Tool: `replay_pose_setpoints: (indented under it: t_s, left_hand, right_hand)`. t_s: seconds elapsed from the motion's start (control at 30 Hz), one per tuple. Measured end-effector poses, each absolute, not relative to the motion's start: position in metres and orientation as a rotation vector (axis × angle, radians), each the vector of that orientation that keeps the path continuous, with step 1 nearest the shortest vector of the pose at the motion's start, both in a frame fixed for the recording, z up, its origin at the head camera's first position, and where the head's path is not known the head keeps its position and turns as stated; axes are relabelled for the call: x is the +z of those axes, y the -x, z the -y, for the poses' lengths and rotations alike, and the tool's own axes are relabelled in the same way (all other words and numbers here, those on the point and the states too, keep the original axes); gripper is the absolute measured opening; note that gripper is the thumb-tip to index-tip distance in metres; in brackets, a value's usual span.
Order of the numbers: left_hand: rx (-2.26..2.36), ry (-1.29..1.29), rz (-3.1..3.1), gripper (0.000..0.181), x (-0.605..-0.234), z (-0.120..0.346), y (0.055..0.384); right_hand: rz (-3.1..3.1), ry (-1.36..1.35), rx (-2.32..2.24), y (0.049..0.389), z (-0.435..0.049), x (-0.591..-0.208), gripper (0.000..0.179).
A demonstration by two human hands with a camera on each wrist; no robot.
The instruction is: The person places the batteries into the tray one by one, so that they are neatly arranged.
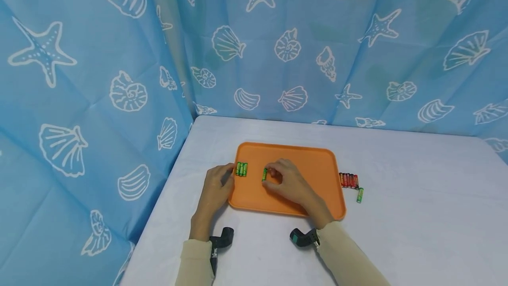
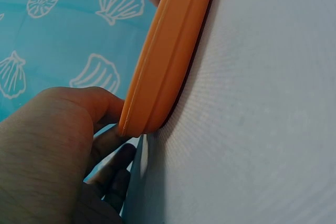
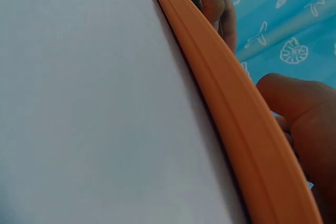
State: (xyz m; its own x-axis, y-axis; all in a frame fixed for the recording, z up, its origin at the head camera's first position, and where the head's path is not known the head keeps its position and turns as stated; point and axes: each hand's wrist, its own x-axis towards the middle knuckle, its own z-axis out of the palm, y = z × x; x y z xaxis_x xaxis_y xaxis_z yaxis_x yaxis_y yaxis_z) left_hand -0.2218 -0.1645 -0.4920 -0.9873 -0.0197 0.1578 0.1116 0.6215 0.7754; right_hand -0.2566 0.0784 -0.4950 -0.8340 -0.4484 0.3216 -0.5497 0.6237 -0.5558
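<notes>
In the head view, an orange tray (image 1: 254,197) lies on the table. My right hand (image 1: 289,183) is over its middle, holding a green battery (image 1: 264,174) by its two ends between thumb and forefinger. Several green batteries (image 1: 241,169) stand side by side in a row near the tray's left rim. Outside that rim is my left hand (image 1: 216,189), its bent thumb and forefinger touching the edge. The left wrist view shows the left thumb (image 2: 102,103) at the tray's corner, other fingers loosely bent. In the right wrist view the tray wall (image 3: 236,114) hides the held battery.
Beyond the tray's right rim, several red and black batteries (image 1: 349,180) lie in a row. One more green battery (image 1: 360,195) lies just in front of them. A white cloth (image 1: 416,215) covers the table. Blue curtains (image 1: 278,74) with shell prints hang behind and at the left.
</notes>
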Motion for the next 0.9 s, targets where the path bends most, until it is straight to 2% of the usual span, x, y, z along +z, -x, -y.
replay_pose_setpoints:
  t_s: [0.9]
  left_hand:
    - [-1.286, 0.079, 2.697, 0.035, -0.493, 0.167, 0.222]
  right_hand:
    - [2.723, -0.870, 1.000, 0.273, -0.039, -0.495, 0.034]
